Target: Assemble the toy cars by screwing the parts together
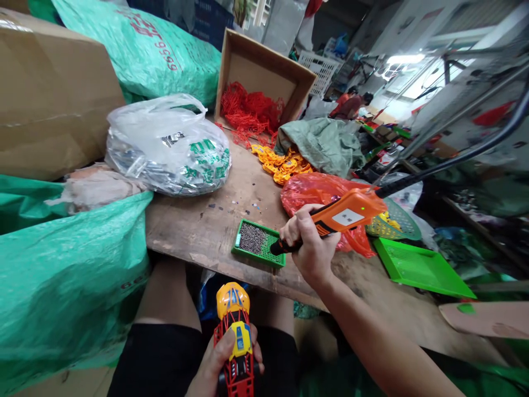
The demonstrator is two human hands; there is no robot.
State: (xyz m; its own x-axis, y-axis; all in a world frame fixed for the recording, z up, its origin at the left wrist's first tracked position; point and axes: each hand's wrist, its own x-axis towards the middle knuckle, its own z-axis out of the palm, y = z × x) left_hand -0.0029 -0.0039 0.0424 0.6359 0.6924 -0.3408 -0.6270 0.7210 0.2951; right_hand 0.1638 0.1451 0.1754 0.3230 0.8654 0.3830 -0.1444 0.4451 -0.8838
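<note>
Low in the head view, my left hand (223,353) is closed around a toy car (235,325) with yellow body panels and a red frame. The car is held above my lap, off the table's front edge. My right hand (312,245) grips an orange and black electric screwdriver (341,212), its cord running up to the right. Its black tip reaches down into a small green tray (259,262) on the table. Many small screws (251,238) lie heaped in the tray's left part. Whether the tip touches a screw is hidden from me.
A clear plastic bag (169,146) of parts stands left on the wooden table (194,226). Behind are a cardboard box (264,60) of red frames and yellow car shells (285,165). To the right are a red bag (318,190) and a larger green tray (425,270). Green sacks (74,275) crowd my left.
</note>
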